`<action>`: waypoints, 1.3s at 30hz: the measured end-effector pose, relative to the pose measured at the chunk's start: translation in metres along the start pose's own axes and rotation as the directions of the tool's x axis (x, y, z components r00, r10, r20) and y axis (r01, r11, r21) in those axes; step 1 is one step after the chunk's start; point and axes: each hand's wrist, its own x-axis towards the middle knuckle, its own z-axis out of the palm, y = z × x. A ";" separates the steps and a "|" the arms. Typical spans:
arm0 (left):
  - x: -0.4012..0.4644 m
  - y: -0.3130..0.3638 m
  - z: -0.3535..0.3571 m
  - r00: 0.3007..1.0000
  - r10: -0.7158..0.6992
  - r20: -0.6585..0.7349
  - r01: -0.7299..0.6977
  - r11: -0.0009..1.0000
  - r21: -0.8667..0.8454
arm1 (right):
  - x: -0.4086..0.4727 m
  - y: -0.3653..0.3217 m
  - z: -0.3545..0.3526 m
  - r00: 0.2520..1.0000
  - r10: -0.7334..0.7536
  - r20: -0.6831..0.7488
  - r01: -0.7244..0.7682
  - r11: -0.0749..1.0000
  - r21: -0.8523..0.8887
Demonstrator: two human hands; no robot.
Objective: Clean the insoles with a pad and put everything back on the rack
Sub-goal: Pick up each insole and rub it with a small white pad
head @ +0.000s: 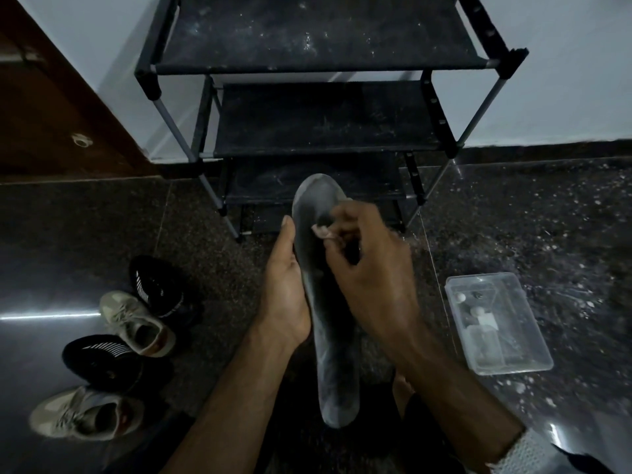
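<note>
A long grey insole [333, 354] stands lengthwise in front of me, toe end pointing toward the rack. My left hand [285, 285] grips its left edge around the middle, thumb up along the side. My right hand [369, 268] pinches a small pale pad [321, 231] against the insole's upper surface near the toe. The black shoe rack [321, 118] with dusty fabric shelves stands directly behind the insole, against the white wall.
Two black shoes [157, 285] [102, 359] and two beige sneakers [136, 323] [85, 413] lie on the dark floor at the left. A clear plastic box [523, 357] with small items sits on the floor at the right. A brown door is at far left.
</note>
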 end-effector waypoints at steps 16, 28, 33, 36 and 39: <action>0.005 0.000 -0.008 0.999 0.020 0.041 -0.017 0.996 -0.084 | -0.008 -0.011 0.010 0.999 -0.007 0.045 0.005 0.999 0.054; 0.006 0.000 -0.008 0.999 0.020 0.049 -0.015 0.993 -0.115 | -0.007 -0.009 0.009 0.997 0.005 0.071 -0.010 0.997 0.071; 0.005 0.000 -0.009 0.999 -0.014 0.035 0.019 0.991 -0.134 | -0.002 -0.003 0.006 0.999 -0.001 0.050 -0.002 0.998 0.068; 0.004 -0.003 -0.007 1.000 -0.003 -0.008 0.002 0.996 -0.091 | 0.006 0.008 -0.005 0.999 0.048 -0.015 -0.047 0.999 0.001; 0.002 -0.002 -0.004 1.000 0.001 -0.011 -0.001 0.998 -0.062 | 0.005 0.006 -0.003 0.998 0.050 -0.023 -0.050 0.999 0.011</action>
